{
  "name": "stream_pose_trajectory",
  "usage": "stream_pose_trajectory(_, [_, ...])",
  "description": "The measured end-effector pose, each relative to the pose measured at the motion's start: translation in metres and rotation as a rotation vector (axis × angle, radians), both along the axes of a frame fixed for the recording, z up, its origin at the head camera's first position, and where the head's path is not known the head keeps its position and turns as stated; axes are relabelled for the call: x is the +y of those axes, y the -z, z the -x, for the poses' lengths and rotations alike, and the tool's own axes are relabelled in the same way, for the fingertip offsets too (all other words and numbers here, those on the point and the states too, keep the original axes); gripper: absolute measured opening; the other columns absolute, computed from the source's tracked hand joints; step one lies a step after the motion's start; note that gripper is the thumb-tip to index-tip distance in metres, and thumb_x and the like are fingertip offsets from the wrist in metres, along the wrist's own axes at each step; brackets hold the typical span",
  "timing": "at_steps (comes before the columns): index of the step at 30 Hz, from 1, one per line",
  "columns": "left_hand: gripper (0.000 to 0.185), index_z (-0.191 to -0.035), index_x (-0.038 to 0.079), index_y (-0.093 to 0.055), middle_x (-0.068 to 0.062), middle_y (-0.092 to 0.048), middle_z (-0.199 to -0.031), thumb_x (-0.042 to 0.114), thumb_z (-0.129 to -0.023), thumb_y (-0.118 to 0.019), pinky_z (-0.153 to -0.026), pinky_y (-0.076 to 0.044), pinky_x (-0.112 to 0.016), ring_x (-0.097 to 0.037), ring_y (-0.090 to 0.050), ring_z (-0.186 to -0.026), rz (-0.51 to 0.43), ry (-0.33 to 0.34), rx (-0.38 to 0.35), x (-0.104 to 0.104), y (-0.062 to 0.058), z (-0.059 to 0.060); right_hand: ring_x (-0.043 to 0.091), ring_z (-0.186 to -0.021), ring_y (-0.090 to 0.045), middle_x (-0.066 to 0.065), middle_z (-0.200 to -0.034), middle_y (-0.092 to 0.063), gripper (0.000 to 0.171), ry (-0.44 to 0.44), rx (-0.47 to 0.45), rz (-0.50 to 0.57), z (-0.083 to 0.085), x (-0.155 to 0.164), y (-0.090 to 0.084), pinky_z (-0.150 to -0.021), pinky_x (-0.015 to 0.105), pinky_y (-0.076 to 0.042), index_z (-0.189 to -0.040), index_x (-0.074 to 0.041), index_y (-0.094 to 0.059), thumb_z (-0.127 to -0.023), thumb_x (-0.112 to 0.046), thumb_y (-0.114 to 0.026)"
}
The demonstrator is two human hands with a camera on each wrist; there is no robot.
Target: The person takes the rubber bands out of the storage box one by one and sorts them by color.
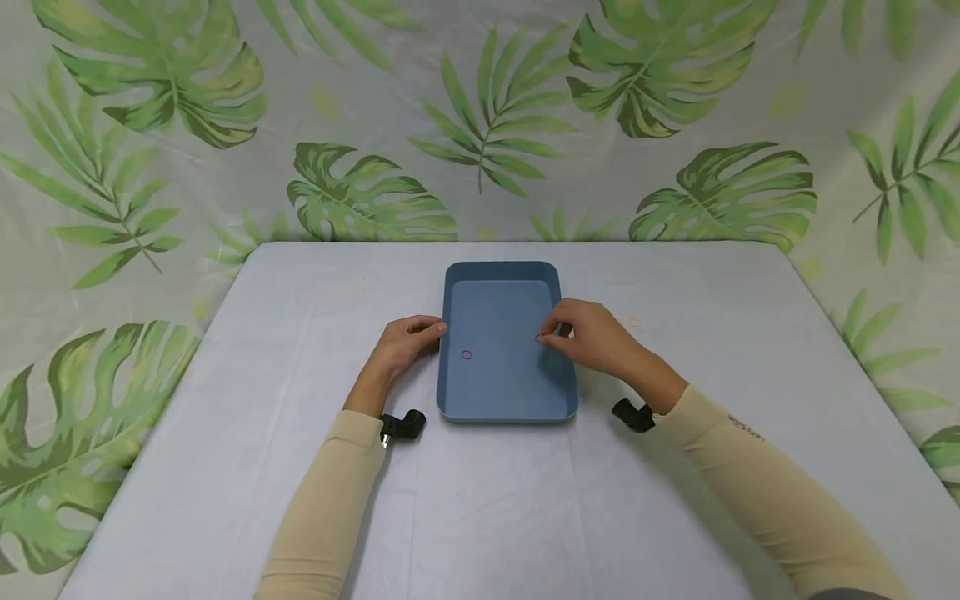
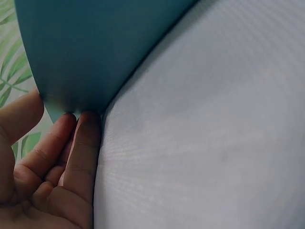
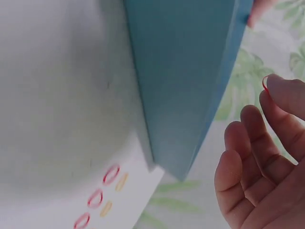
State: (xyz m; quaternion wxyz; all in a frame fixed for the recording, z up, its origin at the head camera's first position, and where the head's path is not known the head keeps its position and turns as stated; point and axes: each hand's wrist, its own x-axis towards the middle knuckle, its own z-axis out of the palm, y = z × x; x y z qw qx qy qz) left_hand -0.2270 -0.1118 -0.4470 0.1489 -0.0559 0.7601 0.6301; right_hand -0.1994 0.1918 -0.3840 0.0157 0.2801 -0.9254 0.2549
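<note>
A blue-grey rectangular tray (image 1: 498,383) lies on the table, with a thin reddish rubber band (image 1: 467,355) on its floor at the left. Over the tray's right side, my right hand (image 1: 596,337) pinches a small red rubber band (image 3: 265,84) between thumb and index finger. The other fingers of that hand bend loosely. At the opposite side my left hand (image 1: 401,346) rests against the tray, thumb at the rim. Its extended fingertips (image 2: 88,124) touch the outer wall in the left wrist view.
To the right of the tray, several red loops (image 3: 111,174) and orange-yellow loops (image 3: 121,182) lie in rows on the white-covered table (image 1: 487,500). A leaf-print cloth (image 1: 495,108) hangs behind the far edge. Each wrist carries a black camera (image 1: 405,424).
</note>
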Motion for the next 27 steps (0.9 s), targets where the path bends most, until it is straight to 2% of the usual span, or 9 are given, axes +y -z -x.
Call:
stream_pose_trajectory(5, [0.041,-0.131,0.005,-0.064,-0.015,-0.063,-0.135,0.025,-0.095,-0.068,-0.105,-0.051,-0.037,-0.024,-0.064,-0.120,0.006,0.003,0.002,0.000,0.001,0.001,0.019,-0.081,-0.064,0.006,-0.093,-0.071,0.005,0.035,0.035,-0.003,0.002,0.023,-0.003,-0.068,0.031,-0.051,-0.091,-0.009,-0.074,-0.089,-0.014,-0.074])
stream_pose_trajectory(18, [0.042,-0.130,0.005,-0.064,-0.015,-0.063,-0.135,0.027,-0.095,-0.068,-0.107,-0.050,-0.039,-0.027,-0.062,-0.123,0.007,0.003,-0.001,0.001,0.000,0.000,0.025,-0.081,-0.065,0.012,-0.094,-0.071,0.007,0.216,0.046,-0.087,0.000,0.097,0.000,-0.069,0.037,-0.050,-0.091,-0.005,-0.073,-0.089,-0.011,-0.072])
stream_pose_trajectory(21, [0.042,-0.131,0.005,-0.064,-0.015,-0.063,-0.136,0.027,-0.095,-0.069,-0.108,-0.050,-0.039,-0.028,-0.062,-0.124,0.009,0.002,-0.003,0.001,-0.001,-0.001,0.026,-0.081,-0.064,0.014,-0.095,-0.071,0.009,0.250,0.014,-0.083,0.002,0.109,0.003,-0.067,0.034,-0.048,-0.092,-0.004,-0.074,-0.090,-0.012,-0.071])
stream_pose_trajectory(27, [0.043,-0.131,0.005,-0.063,-0.016,-0.063,-0.136,0.027,-0.095,-0.069,-0.107,-0.050,-0.038,-0.026,-0.063,-0.122,0.004,0.000,-0.003,0.000,0.001,-0.001,0.022,-0.078,-0.060,0.015,-0.094,-0.071,0.012,0.295,-0.127,-0.109,0.007,0.122,0.012,-0.063,0.029,-0.045,-0.092,-0.003,-0.073,-0.091,-0.015,-0.070])
